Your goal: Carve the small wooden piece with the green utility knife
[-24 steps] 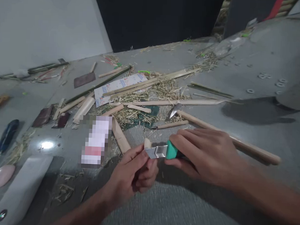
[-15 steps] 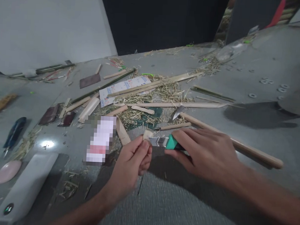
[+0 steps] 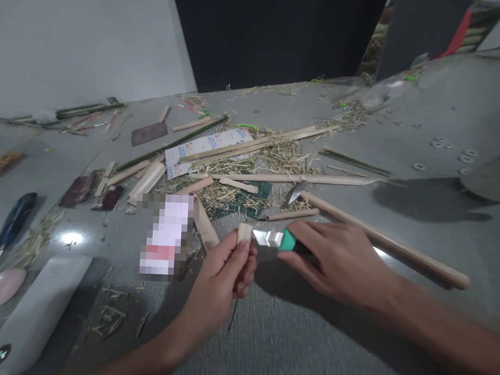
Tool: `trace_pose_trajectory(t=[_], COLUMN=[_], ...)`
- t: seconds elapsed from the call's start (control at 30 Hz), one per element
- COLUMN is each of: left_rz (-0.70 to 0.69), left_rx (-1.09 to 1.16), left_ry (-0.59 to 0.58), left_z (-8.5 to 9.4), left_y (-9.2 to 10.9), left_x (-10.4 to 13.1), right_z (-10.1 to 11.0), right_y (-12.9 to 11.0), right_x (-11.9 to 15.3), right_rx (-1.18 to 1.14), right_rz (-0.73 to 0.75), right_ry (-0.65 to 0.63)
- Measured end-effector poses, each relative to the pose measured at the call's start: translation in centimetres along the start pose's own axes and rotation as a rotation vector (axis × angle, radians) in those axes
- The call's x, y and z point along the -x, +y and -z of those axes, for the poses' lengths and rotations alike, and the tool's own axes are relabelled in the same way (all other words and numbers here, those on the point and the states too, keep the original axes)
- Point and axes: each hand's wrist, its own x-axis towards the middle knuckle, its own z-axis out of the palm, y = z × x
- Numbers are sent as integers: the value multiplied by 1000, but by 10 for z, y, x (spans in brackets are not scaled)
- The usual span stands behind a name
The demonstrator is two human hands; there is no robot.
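Between thumb and fingers, my left hand [image 3: 225, 266] pinches a small pale piece of bamboo or wood [image 3: 245, 232], its upper end sticking out. My right hand [image 3: 342, 258] is wrapped round a utility knife [image 3: 288, 240] with a green and black handle. The knife's blade points left, its tip just beside the pale piece's right edge; I cannot tell whether they touch. A thin dark strand [image 3: 233, 315] hangs below my left hand. Beyond the hands, shavings [image 3: 216, 200] lie over a dark green mat [image 3: 264, 192].
A hammer [image 3: 380, 237] with a long wooden handle lies behind my right hand. Bamboo strips [image 3: 283, 178] and a printed card [image 3: 210, 150] are further back. On the left are a blue-handled tool [image 3: 18, 221] and a white bar-shaped object [image 3: 41, 316]. Several washers [image 3: 442, 143] lie at right.
The knife blade has moved slightly right, off the pale piece it overlapped before. More of the pale piece shows, now more upright. The view has shifted a little.
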Motion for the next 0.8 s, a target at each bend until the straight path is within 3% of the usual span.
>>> trace_pose_trajectory(t=[0.27,0.47,0.53,0.67,0.73,0.8], left_rz=[-32,104,135,168,146,116], left_rx=[-61,167,236,278,330,374], left_ry=[-44,-193,-312,-541,-539,-494], left_z=[-2,3,5,6,5,5], left_y=[0,0,-3,-9,-9,-8], left_x=[2,4,7,14,13,11], right_z=[0,4,10,22,24,22], right_y=[-7,-2,8,31,33,26], right_x=[-2,0,1,1,1,0], right_rx=[-44,24,82,157,58,-60], right_rz=[59,123,77,-231,-237,-143], right_ry=[-13,56,112,268,240,175])
